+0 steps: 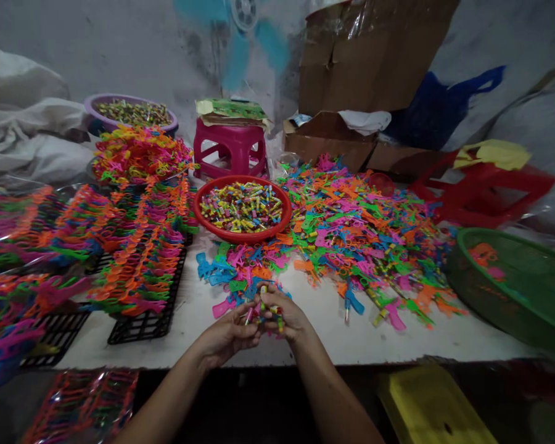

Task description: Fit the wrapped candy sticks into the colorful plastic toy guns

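Note:
Both hands meet low over the front of the white table. My left hand (230, 336) is closed, fingers and thumb pinching a small pink piece (250, 316) whose exact shape is partly hidden. Several small tubes with yellow wrappers (264, 297) are in my right hand (289, 314), its fingers curled around them and nearly touching the left fingertips. Just beyond the hands lie blue, pink, green and orange plastic toy guns (216, 269). Behind those, a red basin (198, 217) holds many similar little tubes.
A large heap of toy guns (351, 228) covers the right-hand side, beside a green basin (462, 277). Filled black trays (141, 331) stand at left. A magenta stool (231, 145), cardboard boxes (365, 68) and a turning fan (245, 13) are behind.

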The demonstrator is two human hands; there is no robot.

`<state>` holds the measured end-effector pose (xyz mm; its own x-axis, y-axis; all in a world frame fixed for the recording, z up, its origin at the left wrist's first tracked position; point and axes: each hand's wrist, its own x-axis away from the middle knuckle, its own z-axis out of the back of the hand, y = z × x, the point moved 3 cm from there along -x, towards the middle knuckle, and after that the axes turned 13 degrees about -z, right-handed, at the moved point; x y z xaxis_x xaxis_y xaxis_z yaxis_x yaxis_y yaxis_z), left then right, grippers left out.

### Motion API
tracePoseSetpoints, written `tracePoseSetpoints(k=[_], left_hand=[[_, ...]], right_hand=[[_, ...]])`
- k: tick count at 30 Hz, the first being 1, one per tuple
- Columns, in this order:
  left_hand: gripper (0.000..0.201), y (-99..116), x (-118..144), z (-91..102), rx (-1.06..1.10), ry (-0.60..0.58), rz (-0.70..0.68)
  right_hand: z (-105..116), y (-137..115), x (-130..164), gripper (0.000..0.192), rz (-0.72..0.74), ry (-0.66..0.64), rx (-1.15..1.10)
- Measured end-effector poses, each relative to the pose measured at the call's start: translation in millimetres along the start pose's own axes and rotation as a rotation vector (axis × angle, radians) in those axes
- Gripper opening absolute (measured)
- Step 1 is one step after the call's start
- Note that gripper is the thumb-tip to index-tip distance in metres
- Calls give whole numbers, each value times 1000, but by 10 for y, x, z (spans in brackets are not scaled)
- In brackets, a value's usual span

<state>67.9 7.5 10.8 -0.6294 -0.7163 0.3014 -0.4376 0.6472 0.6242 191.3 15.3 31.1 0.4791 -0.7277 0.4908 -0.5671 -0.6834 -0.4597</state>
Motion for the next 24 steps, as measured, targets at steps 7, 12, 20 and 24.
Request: tracePoseSetpoints(k=[7,12,20,24], left_hand=[[37,-13,17,-64,-34,-115,135],[37,-51,-85,-64,-16,22,114],[41,-64,-89,-28,-22,89,84],[23,-79,-63,-104,-62,41,86]], right_hand=[[69,-9,42,33,-8,-16,91],[198,-67,-85,32,-20,45,-31],[425,-296,-99,30,257,317,-14],[342,-182,-113,36,318,348,113]])
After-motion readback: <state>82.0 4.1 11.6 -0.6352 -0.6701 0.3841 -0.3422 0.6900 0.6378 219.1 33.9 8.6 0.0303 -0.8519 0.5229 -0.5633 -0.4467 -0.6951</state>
